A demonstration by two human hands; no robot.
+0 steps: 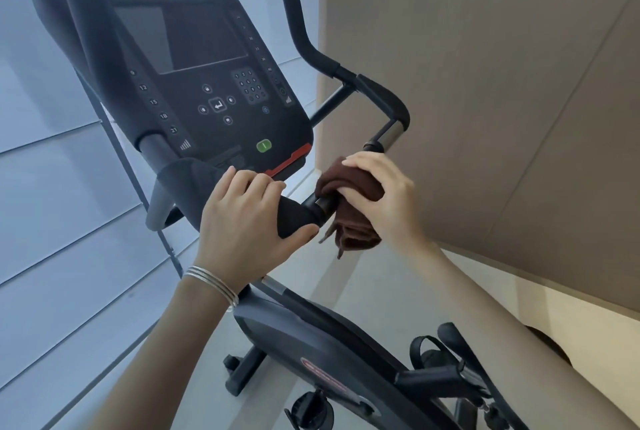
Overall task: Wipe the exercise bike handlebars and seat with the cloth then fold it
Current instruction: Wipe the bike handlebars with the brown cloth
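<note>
A black exercise bike fills the view, its console (194,58) tilted up at the left. The black handlebar (346,72) loops from the upper right down to a padded centre section (298,213). My left hand (242,221), with silver bangles on the wrist, grips that padded section. My right hand (384,197) wraps a dark brown cloth (353,221) around the bar just right of the pad, with the cloth's ends hanging below. The seat is out of view.
A beige wall (502,83) stands close on the right. Pale horizontal panels (52,221) run along the left. Below are the bike's frame housing (311,343) and a strapped pedal (450,370) over a light floor.
</note>
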